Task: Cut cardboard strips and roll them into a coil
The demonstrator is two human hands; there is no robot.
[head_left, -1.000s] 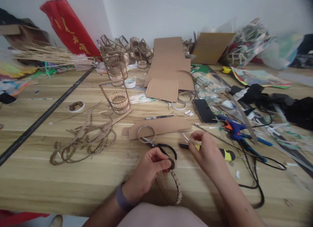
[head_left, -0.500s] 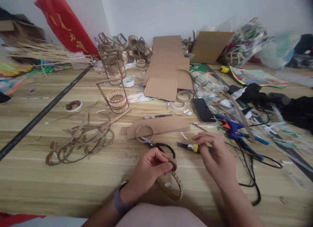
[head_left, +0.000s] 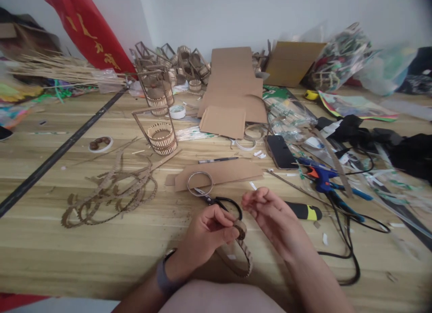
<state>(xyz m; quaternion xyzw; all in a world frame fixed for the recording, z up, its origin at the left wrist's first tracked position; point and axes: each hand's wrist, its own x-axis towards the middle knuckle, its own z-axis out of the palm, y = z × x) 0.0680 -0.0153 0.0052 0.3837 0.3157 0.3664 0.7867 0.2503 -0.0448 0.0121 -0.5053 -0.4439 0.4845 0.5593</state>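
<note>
My left hand (head_left: 205, 234) pinches a small rolled-up coil of corrugated cardboard strip (head_left: 240, 230) between thumb and fingers. The strip's loose end (head_left: 248, 257) loops down below the hand towards the table. My right hand (head_left: 275, 221) hovers just to the right of the coil, apart from it. Its fingers are loosely curled, with nothing visible in them. Behind that hand lies a utility knife (head_left: 303, 211) with a black and yellow handle, its blade end hidden. Scissors (head_left: 229, 205) with black handles lie just beyond my left hand, partly under a thin ring (head_left: 200, 183).
Loose corrugated strips (head_left: 111, 196) lie tangled on the left. A small bamboo basket (head_left: 162, 137) stands behind them. Cardboard pieces (head_left: 222, 122), a pen (head_left: 218, 160) and a phone (head_left: 281, 151) lie ahead. A blue glue gun (head_left: 322, 176) and a black cable (head_left: 351, 254) are to the right.
My right hand has moved left from above the utility knife towards the coil, its fingers gathering closer, uncovering the knife's handle. My left hand keeps the coil in nearly the same place.
</note>
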